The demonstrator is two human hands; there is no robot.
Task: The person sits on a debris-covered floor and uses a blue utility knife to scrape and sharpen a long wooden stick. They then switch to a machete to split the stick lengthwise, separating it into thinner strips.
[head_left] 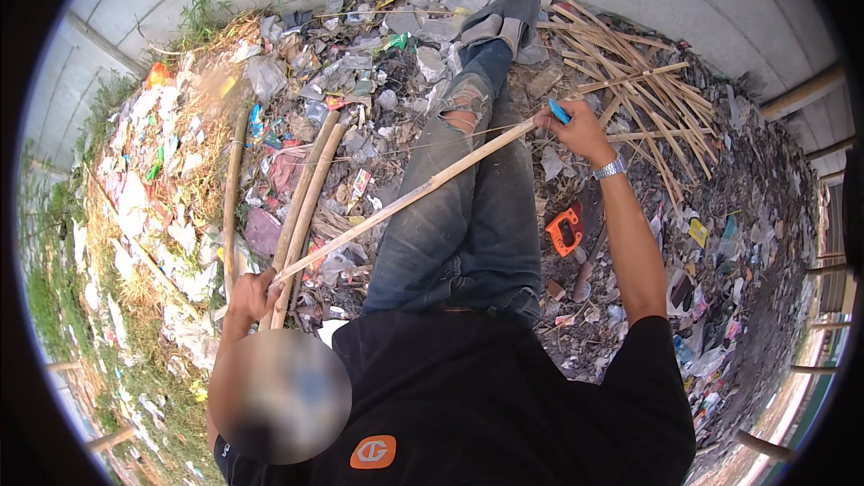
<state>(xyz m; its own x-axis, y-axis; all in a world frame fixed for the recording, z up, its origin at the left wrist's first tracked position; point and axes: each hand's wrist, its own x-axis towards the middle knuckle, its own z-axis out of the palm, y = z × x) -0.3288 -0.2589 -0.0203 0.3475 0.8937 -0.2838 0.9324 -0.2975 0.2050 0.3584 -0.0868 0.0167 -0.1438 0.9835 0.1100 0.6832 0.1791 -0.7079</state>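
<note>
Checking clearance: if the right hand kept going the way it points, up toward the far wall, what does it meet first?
Probably the heap of split bamboo strips just beyond the right hand, which grips a blue-handled tool and the long bamboo strip. Depth is unclear.

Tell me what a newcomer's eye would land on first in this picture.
First, the long bamboo strip slanting across the middle over the person's jeans, gripped low by the left hand and high by the right hand, which also holds a blue tool. Next, the orange saw handle on the littered ground right of the legs. Then the pile of split bamboo at upper right.
</note>
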